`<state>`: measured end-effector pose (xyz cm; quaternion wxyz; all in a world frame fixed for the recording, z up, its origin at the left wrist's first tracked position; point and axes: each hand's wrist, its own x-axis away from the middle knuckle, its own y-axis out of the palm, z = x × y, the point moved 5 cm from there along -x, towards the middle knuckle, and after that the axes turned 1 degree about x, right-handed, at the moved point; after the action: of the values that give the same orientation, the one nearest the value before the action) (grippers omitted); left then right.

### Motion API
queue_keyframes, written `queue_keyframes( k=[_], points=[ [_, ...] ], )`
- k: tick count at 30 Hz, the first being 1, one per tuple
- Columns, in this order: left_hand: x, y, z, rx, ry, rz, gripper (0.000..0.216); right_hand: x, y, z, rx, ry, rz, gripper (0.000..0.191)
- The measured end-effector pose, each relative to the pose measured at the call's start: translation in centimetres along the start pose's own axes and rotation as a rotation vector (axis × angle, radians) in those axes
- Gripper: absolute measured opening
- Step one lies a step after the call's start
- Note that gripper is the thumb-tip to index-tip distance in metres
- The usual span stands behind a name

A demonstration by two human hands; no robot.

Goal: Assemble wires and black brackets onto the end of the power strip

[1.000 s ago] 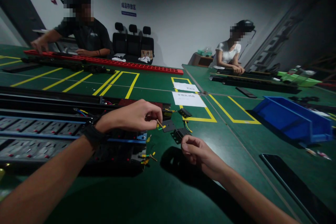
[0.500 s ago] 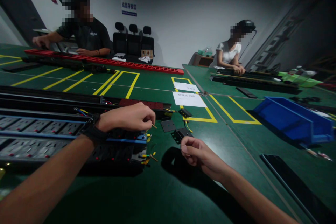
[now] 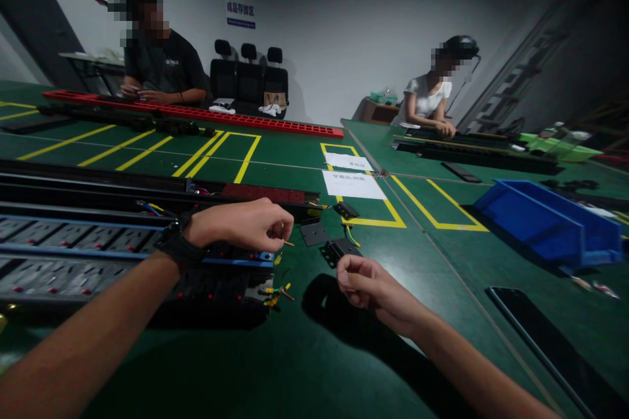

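My left hand (image 3: pixel 248 226) is closed in a pinch over the end of a long black power strip (image 3: pixel 98 255), holding a thin wire with a brass tip (image 3: pixel 287 243). More yellow-green wire ends (image 3: pixel 276 292) stick out of the strip's end below it. My right hand (image 3: pixel 366 288) hovers loosely curled just above the green mat, its fingers pressed together; what they hold I cannot make out. It sits just in front of a small black bracket (image 3: pixel 337 250). A flat black plate (image 3: pixel 313 234) lies beside the bracket.
A blue bin (image 3: pixel 550 222) stands to the right. Two white paper sheets (image 3: pixel 352 184) lie inside yellow floor-tape boxes. A long red strip (image 3: pixel 196 114) runs across the far table, where a person in black (image 3: pixel 162 65) works. Another person in white (image 3: pixel 425 101) works at the back right.
My left hand has drawn back left and down with the wire, toward the strip's end. My right hand has barely shifted. The person in black pulled both arms in.
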<state>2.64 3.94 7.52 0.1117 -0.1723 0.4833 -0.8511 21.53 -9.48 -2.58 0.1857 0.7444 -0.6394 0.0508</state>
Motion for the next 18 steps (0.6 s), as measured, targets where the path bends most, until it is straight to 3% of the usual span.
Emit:
queue_keyframes(
  k=[7,18],
  points=[
    [-0.07,0.63,-0.54,0.0,-0.032,-0.07,0.022,0.09,0.09,-0.11,0.022,0.003,-0.001,0.042],
    [0.1,0.36,-0.04,-0.079,-0.075,-0.067,0.022,0.14,0.17,-0.15,0.026,0.008,-0.006,0.043]
  ],
)
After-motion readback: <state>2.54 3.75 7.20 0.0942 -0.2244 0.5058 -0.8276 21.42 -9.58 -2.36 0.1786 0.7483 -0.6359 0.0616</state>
